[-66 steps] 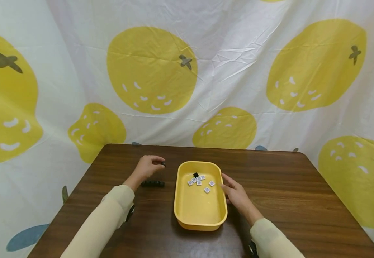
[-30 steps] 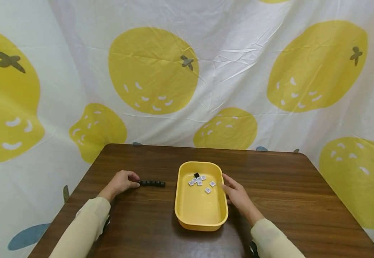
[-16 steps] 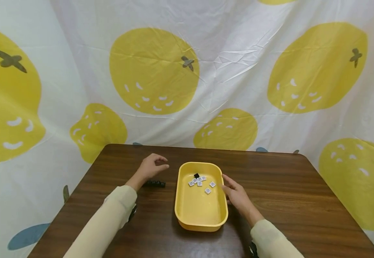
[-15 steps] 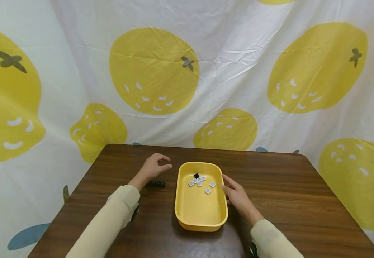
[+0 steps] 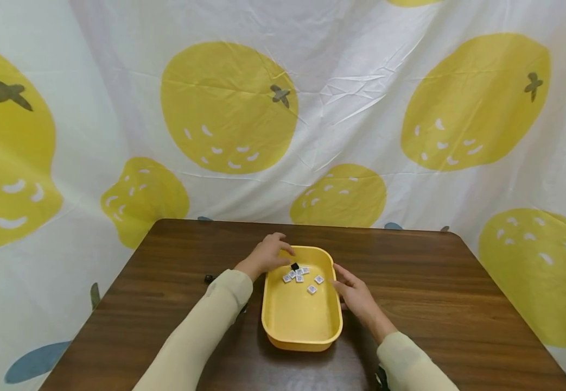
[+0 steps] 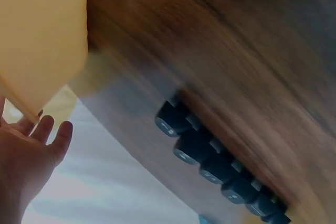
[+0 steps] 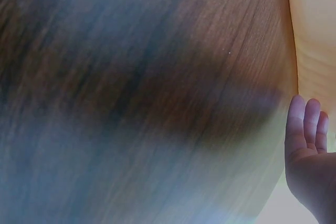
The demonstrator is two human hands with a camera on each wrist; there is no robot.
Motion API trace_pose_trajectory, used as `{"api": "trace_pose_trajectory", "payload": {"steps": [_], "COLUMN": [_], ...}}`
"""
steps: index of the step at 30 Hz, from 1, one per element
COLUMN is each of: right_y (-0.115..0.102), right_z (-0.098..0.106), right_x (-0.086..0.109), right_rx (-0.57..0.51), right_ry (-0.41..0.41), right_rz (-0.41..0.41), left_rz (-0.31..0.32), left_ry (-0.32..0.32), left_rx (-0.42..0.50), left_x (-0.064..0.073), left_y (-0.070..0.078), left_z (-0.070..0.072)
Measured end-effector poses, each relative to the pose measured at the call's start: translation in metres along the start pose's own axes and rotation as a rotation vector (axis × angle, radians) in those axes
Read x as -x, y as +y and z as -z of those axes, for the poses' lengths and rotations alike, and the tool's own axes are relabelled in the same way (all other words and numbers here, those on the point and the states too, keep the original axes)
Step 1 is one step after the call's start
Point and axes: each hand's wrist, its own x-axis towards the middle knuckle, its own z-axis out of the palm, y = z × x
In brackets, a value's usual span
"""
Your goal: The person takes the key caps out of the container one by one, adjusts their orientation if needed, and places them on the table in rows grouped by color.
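Over the far left rim of a yellow tray (image 5: 302,320), my left hand (image 5: 265,255) reaches in with fingers apart and loosely bent, nothing between them. Just past its thumb lies a black keycap (image 5: 294,266) in the tray. Several small white square pieces (image 5: 299,274) with grey markings lie beside it. My right hand (image 5: 358,298) rests at the tray's right side, thumb at the rim; its fingers (image 7: 295,124) look straight against the outer wall in the right wrist view. A row of several black keycaps (image 6: 210,163) stands left of the tray, mostly hidden behind my left sleeve in the head view.
The brown wooden table (image 5: 434,288) carries the tray and the row of keycaps. Behind it hangs a white cloth (image 5: 341,108) with large yellow fruit prints, close to the table's far edge.
My left hand carried a black keycap to the left end of the row and let it go there. It then moved right, over the tray. My right hand has stayed at the tray.
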Motion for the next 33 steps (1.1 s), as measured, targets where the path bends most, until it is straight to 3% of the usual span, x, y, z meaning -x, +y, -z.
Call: {"api": "trace_pose_trajectory", "payload": {"steps": [10, 15, 33], "right_y": [0.0, 0.001, 0.001], "right_z": [-0.002, -0.002, 0.001], "right_x": [0.0, -0.001, 0.0], "right_rx": [0.001, -0.011, 0.001], "right_ry": [-0.005, 0.001, 0.007], "right_rz": [0.002, 0.004, -0.002], "left_rz": [0.008, 0.011, 0.002], "left_ry": [-0.094, -0.095, -0.106], "left_rx": [-0.244, -0.367, -0.447], "left_x": [-0.016, -0.02, -0.017], "left_y": [0.012, 0.01, 0.017], "left_z": [-0.015, -0.023, -0.023]}}
